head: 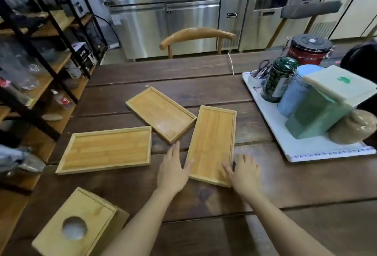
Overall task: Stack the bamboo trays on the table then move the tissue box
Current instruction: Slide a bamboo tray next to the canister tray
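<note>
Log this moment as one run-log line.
stage: first grasp | left hand and right hand: flanking right tray | trays: three, unstacked | tissue box: unmoved

No word, brand or number can be read anywhere. The pale lid (pixel 340 87) of the green container on the white tray (pixel 302 149) carries a small green mark, too blurred to tell as letters or a logo. Left of that lid, the dark green jar (pixel 278 79) has a pale label on its side, its print unreadable. Along the tray's near edge runs a line of small blue marks that may be pattern or lettering; which cannot be told. Far left of the tray, boxes on the shelf (pixel 83 57) and a small bottle (pixel 61 99) with a red label show print too smeared to make out
</note>
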Demonstrator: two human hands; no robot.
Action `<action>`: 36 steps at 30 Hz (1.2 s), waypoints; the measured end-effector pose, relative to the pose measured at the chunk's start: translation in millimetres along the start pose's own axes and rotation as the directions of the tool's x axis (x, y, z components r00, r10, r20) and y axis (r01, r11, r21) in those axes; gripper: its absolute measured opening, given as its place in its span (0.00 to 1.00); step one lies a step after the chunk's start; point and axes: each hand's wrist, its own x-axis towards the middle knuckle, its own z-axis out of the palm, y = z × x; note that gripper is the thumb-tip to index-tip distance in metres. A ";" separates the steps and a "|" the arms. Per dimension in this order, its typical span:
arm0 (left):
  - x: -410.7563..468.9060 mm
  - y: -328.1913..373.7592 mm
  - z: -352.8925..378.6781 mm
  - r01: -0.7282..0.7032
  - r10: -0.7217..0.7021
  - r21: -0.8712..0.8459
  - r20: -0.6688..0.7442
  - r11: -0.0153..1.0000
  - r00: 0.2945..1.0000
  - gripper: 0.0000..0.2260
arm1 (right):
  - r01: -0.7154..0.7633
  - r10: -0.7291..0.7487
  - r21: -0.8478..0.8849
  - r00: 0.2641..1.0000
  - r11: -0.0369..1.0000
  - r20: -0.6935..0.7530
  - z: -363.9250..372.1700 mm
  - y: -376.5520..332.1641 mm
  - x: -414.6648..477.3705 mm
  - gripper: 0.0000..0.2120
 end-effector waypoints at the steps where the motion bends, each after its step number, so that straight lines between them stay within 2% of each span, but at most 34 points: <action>1: -0.4 2.5 1.3 0.075 -0.075 0.034 -0.020 0.997 0.997 0.30 | -0.029 0.029 -0.007 0.999 1.000 0.042 2.6 2.2 1.1 0.22; 2: 1.3 4.4 3.8 0.148 -0.144 0.059 -0.054 0.987 0.988 0.28 | -0.056 0.053 0.032 0.995 0.998 0.089 4.3 3.3 3.6 0.21; 4: 2.0 7.3 8.4 0.223 -0.224 0.128 -0.005 0.966 0.975 0.22 | -0.110 0.086 0.106 0.973 0.988 0.212 6.9 6.8 7.5 0.20; 6: 3.9 10.3 13.5 0.198 -0.211 0.176 0.062 0.964 0.975 0.17 | -0.075 0.049 0.091 0.964 0.993 0.262 10.6 9.2 13.6 0.20; 10: 5.4 12.2 21.7 0.094 -0.111 0.195 0.077 0.976 0.991 0.12 | 0.046 -0.047 0.008 0.969 0.999 0.243 15.6 16.9 23.5 0.17; 14: 8.0 21.7 30.8 0.038 -0.053 0.176 0.082 0.984 0.995 0.11 | 0.068 -0.080 0.067 0.979 0.995 0.188 10.6 33.7 36.0 0.12; 18: 16.6 42.2 38.5 0.018 -0.027 0.158 0.049 0.987 0.998 0.11 | 0.092 -0.105 0.079 0.977 0.993 0.185 -5.3 47.9 63.1 0.11; 24: 51.7 84.8 48.7 0.004 -0.010 0.170 0.035 0.985 0.999 0.09 | 0.130 -0.125 -0.027 0.981 0.991 0.146 -37.8 66.1 114.3 0.09; 28: 74.5 113.7 64.8 0.025 -0.031 0.152 0.040 0.988 0.999 0.08 | 0.079 -0.067 -0.063 0.983 0.995 0.169 -55.7 79.2 146.6 0.08; 36: 81.3 130.7 95.5 0.053 -0.057 0.139 0.025 0.989 0.998 0.09 | 0.097 -0.055 -0.221 0.980 0.970 0.189 -50.4 95.6 171.2 0.11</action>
